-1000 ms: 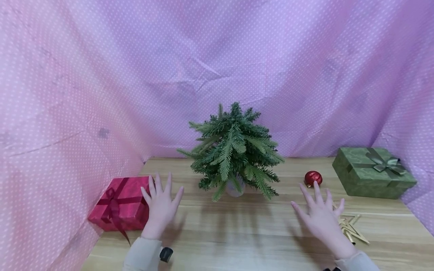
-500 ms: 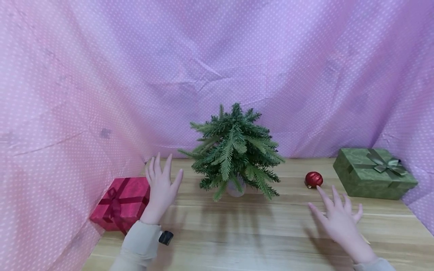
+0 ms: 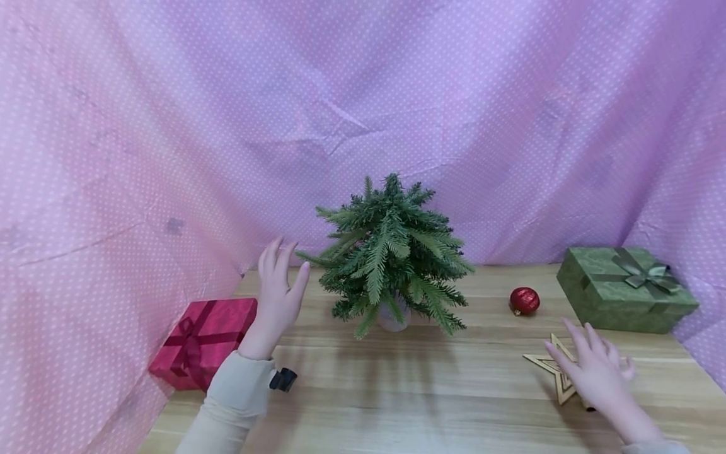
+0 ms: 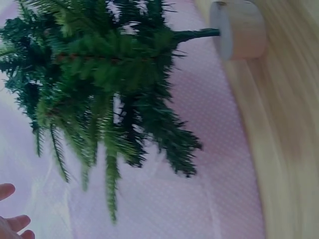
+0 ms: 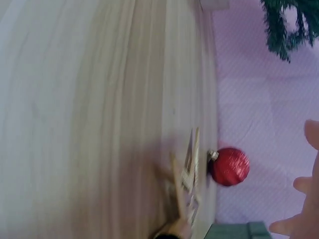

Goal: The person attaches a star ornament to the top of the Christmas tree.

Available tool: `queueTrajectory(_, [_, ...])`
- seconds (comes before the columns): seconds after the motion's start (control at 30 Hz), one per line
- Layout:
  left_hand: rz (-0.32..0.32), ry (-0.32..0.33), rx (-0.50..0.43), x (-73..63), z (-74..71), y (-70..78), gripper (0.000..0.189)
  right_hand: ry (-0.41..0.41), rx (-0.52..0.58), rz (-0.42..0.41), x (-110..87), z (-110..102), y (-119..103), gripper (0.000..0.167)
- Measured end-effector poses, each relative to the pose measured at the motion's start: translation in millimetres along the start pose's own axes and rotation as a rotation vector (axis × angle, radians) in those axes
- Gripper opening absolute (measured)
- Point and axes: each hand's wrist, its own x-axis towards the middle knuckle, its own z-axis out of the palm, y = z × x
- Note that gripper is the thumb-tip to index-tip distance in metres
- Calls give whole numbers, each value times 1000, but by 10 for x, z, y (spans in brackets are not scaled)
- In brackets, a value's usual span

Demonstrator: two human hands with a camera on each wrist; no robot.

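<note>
A small artificial Christmas tree (image 3: 391, 252) on a round base (image 4: 243, 32) stands mid-table. My left hand (image 3: 276, 306) is raised left of the tree, fingers spread, near its branch tips; it holds nothing. Fingertips (image 4: 17, 223) show at the lower left of the left wrist view. My right hand (image 3: 601, 375) hovers over a gold star (image 3: 561, 386), fingers apart and slightly bent, covering the star's right part. In the right wrist view the star (image 5: 178, 191) lies below the hand, its dark-ended socket toward the bottom. A red bauble (image 3: 524, 301) lies just behind the star.
A red gift box (image 3: 201, 337) with a dark ribbon sits at the left, partly behind the left forearm. A green gift box (image 3: 626, 290) with a bow stands at the right back. Pink dotted cloth (image 3: 363, 113) hangs behind the wooden table (image 3: 408, 391).
My left hand has moved up and slightly right, toward the tree. My right hand has shifted right and a little down, uncovering the star's left part. The objects have stayed put.
</note>
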Motion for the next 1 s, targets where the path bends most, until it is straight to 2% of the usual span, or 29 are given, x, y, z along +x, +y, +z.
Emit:
queueTrajectory(0.13, [18,6,-36,123,-12,79,43,-89,-4,15,32,-22,113,76])
queueTrajectory(0.37, [-19,-51,-110,297,-12,291,46,-208,-46,18,80,-41,233,85])
queueTrajectory(0.73, [-104,-121,-338,679,87,676,49,-282,-100,-17,71,-34,437,96])
queueTrajectory(0.83, [-132,-154,-370,773,118,765,49,-292,-114,-31,66,-37,459,96])
queueTrajectory(1.0, [-173,-221,-364,895,205,854,51,-315,-131,-47,64,-51,480,94])
